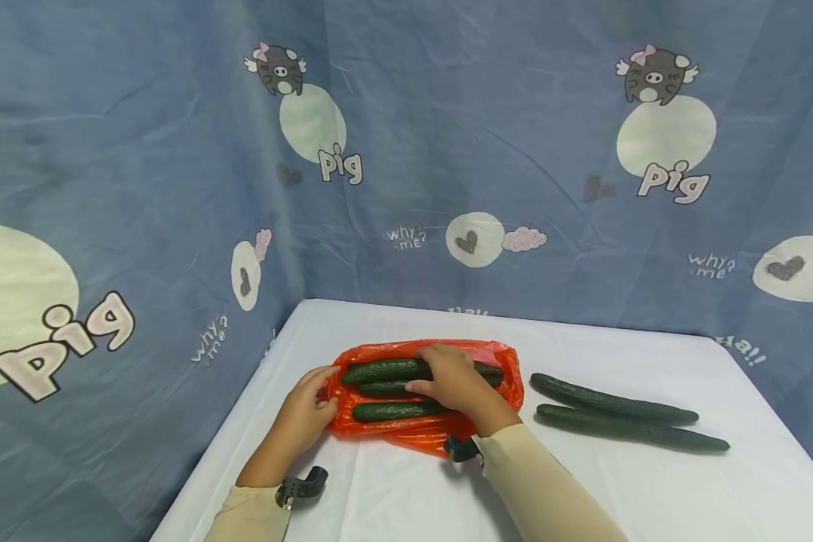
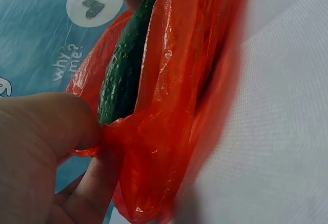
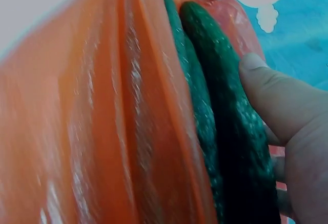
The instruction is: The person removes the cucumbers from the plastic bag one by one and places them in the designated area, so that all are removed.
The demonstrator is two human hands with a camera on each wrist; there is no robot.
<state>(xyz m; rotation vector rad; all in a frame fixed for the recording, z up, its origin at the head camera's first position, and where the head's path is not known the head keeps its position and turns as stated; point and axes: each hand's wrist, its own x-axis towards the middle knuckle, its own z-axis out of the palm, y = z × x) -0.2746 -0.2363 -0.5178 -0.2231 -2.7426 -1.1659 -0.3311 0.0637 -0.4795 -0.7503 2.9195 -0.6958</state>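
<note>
An orange-red plastic bag (image 1: 413, 439) lies spread on the table with several dark green cucumbers in it. My left hand (image 1: 305, 410) pinches the bag's left rim between thumb and fingers; the left wrist view shows the gathered film (image 2: 154, 162) there beside one cucumber (image 2: 123, 70). Over the bag, my right hand (image 1: 452, 379) grips the rearmost cucumber (image 1: 382, 369). Thumb and fingers lie on opposite sides of that cucumber (image 3: 220, 70) in the right wrist view. A second cucumber (image 1: 379, 389) lies against it, and another (image 1: 389, 411) rests nearer the front of the bag.
Two cucumbers, a rear one (image 1: 613, 400) and a front one (image 1: 630, 431), lie side by side on the white tablecloth (image 1: 650, 497) right of the bag. A blue printed curtain (image 1: 393, 113) hangs behind the table and along its left side.
</note>
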